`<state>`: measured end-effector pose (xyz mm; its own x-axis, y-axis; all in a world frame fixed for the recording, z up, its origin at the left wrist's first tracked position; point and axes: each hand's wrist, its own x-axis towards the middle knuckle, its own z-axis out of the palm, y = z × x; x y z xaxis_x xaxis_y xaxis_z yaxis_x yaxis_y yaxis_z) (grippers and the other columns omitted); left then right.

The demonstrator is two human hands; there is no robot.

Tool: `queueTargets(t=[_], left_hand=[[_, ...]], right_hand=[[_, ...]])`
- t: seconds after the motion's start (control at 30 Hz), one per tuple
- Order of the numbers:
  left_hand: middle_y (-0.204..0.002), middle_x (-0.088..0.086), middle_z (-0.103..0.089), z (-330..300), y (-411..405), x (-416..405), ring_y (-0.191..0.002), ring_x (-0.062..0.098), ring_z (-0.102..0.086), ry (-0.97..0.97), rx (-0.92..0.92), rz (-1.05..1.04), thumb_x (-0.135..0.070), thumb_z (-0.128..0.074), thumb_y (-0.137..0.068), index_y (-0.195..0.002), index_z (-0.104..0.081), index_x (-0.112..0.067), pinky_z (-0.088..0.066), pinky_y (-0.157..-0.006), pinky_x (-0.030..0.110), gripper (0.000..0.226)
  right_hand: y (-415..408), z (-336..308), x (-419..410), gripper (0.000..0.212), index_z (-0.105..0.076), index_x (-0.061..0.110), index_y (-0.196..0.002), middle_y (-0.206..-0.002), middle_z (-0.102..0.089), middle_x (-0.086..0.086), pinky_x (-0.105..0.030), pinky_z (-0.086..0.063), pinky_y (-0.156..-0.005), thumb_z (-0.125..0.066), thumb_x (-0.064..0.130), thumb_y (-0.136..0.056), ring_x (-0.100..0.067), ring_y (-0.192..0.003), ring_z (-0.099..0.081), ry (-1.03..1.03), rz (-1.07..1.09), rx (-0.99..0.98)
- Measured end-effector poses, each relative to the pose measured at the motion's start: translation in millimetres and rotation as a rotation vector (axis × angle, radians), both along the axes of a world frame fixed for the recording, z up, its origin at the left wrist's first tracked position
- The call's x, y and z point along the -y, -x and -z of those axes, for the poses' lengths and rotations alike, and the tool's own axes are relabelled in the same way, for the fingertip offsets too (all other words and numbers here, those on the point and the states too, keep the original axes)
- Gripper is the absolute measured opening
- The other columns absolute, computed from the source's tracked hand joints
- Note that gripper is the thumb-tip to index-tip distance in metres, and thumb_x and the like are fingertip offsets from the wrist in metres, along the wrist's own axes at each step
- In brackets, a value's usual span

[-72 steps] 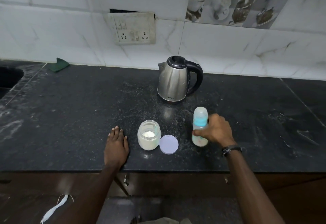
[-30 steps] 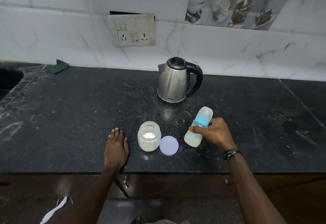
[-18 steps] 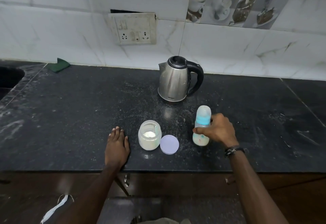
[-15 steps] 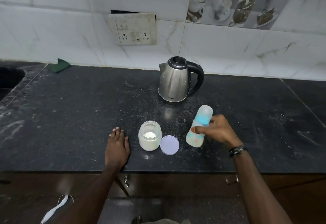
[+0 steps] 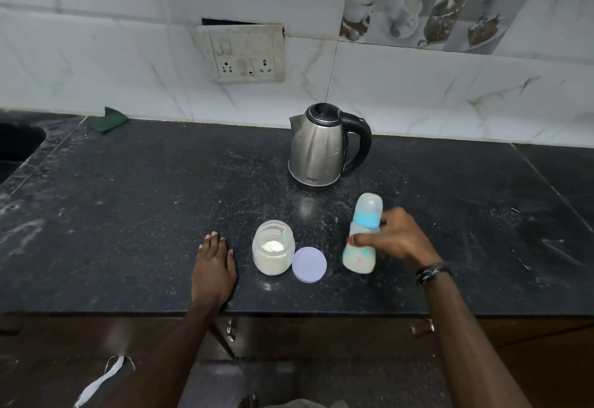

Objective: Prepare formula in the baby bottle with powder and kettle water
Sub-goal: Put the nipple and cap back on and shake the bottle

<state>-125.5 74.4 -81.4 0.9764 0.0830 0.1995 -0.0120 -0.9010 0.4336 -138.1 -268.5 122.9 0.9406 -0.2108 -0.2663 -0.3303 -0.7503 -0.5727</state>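
My right hand (image 5: 393,236) grips the baby bottle (image 5: 361,240) around its middle; the bottle has a blue collar and clear cap, holds milky liquid, and leans slightly right, blurred by motion. An open jar of white powder (image 5: 273,252) with a scoop inside stands left of it, its lilac lid (image 5: 309,264) lying flat beside it. The steel kettle (image 5: 318,149) with a black handle stands behind, lid closed. My left hand (image 5: 213,268) lies flat on the black counter (image 5: 128,214), left of the jar.
A sink opening (image 5: 17,144) is at the far left edge, and a green cloth (image 5: 107,120) lies by the wall. A socket plate (image 5: 246,54) sits on the tiled wall. Cabinet fronts with handles (image 5: 231,327) run under the counter's front edge.
The bottle has been rocking in my right hand, tilting right, then upright, then right again. My left hand, the jar, lid and kettle stayed put.
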Motion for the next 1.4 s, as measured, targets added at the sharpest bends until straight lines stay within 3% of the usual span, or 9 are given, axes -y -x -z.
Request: queueTargets(t=[0.07,0.2,0.33,0.47,0.6,0.8,0.9,1.03,1.4], left_hand=[[-0.143,0.028,-0.051,-0.3,0.0,0.0,-0.135,0.042,-0.046,0.002,0.001,-0.001,-0.024,-0.039,-0.097,-0.13,-0.059,0.008,-0.035,-0.115,0.052,0.05],[-0.142,0.028,-0.051,-1.0,-0.2,0.6,-0.134,0.042,-0.047,0.005,0.002,0.001,-0.024,-0.04,-0.097,-0.129,-0.059,0.008,-0.036,-0.115,0.052,0.049],[-0.143,0.028,-0.051,-3.1,0.6,1.4,-0.135,0.042,-0.047,0.01,0.007,0.005,-0.023,-0.04,-0.097,-0.13,-0.059,0.008,-0.036,-0.115,0.052,0.05],[-0.143,0.028,-0.05,-3.9,1.6,1.5,-0.136,0.042,-0.046,0.014,0.015,0.004,-0.024,-0.04,-0.097,-0.13,-0.059,0.009,-0.035,-0.115,0.051,0.05],[-0.144,0.028,-0.05,-2.6,1.0,0.7,-0.137,0.042,-0.045,0.015,0.007,0.005,-0.024,-0.04,-0.097,-0.13,-0.058,0.009,-0.034,-0.116,0.051,0.05],[-0.145,0.027,-0.049,-2.4,-0.7,0.8,-0.138,0.04,-0.044,0.009,-0.006,0.008,-0.026,-0.038,-0.098,-0.132,-0.057,0.008,-0.033,-0.117,0.05,0.052],[-0.145,0.027,-0.049,-0.8,0.7,-0.2,-0.138,0.04,-0.044,0.015,-0.01,0.0,-0.026,-0.038,-0.097,-0.132,-0.058,0.007,-0.033,-0.117,0.05,0.051],[-0.144,0.027,-0.05,-3.7,0.1,0.9,-0.137,0.04,-0.045,0.016,-0.004,0.008,-0.025,-0.038,-0.097,-0.131,-0.058,0.008,-0.033,-0.117,0.05,0.051],[-0.143,0.027,-0.051,-1.0,1.1,0.7,-0.136,0.04,-0.046,0.002,0.002,-0.001,-0.022,-0.042,-0.098,-0.13,-0.059,0.008,-0.034,-0.116,0.05,0.047]], right_hand=[[0.3,-2.3,-2.1,0.05,-0.071,0.019,-0.094,-0.092,-0.072,-0.001,-0.036,-0.055,-0.073,-0.088,0.046,-0.056,-0.021,-0.084,-0.068,0.153,0.041,0.034],[1.3,-1.1,0.9,0.039,-0.075,0.019,-0.087,-0.088,-0.076,0.005,-0.043,-0.059,-0.084,-0.091,0.036,-0.055,-0.015,-0.083,-0.073,-0.06,-0.013,-0.006],[2.5,-4.5,-0.8,0.049,-0.072,0.021,-0.092,-0.092,-0.073,0.0,-0.039,-0.057,-0.076,-0.089,0.045,-0.053,-0.02,-0.084,-0.069,0.146,-0.003,0.029],[2.0,-2.2,2.3,0.036,-0.075,0.018,-0.093,-0.091,-0.077,0.003,-0.043,-0.059,-0.087,-0.092,0.022,-0.062,-0.014,-0.086,-0.073,-0.144,-0.08,0.013],[-0.8,-5.0,-0.5,0.048,-0.07,0.019,-0.096,-0.097,-0.072,-0.001,-0.04,-0.056,-0.079,-0.09,0.039,-0.057,-0.02,-0.087,-0.068,0.173,-0.064,0.038],[-0.2,-2.2,-4.2,0.048,-0.074,0.015,-0.101,-0.098,-0.077,0.001,-0.039,-0.059,-0.085,-0.092,0.029,-0.06,-0.012,-0.087,-0.072,-0.169,-0.069,0.016],[-2.1,-0.8,-6.4,0.053,-0.071,0.02,-0.097,-0.093,-0.072,0.001,-0.038,-0.057,-0.078,-0.089,0.047,-0.055,-0.018,-0.084,-0.069,0.112,-0.044,0.028],[1.1,6.4,-8.7,0.044,-0.072,0.018,-0.096,-0.097,-0.075,0.0,-0.037,-0.059,-0.08,-0.092,0.034,-0.06,-0.012,-0.085,-0.071,-0.039,-0.065,0.042],[4.3,7.9,-12.0,0.057,-0.069,0.02,-0.097,-0.093,-0.07,0.002,-0.034,-0.053,-0.071,-0.089,0.052,-0.054,-0.019,-0.084,-0.066,0.16,-0.014,-0.008]])
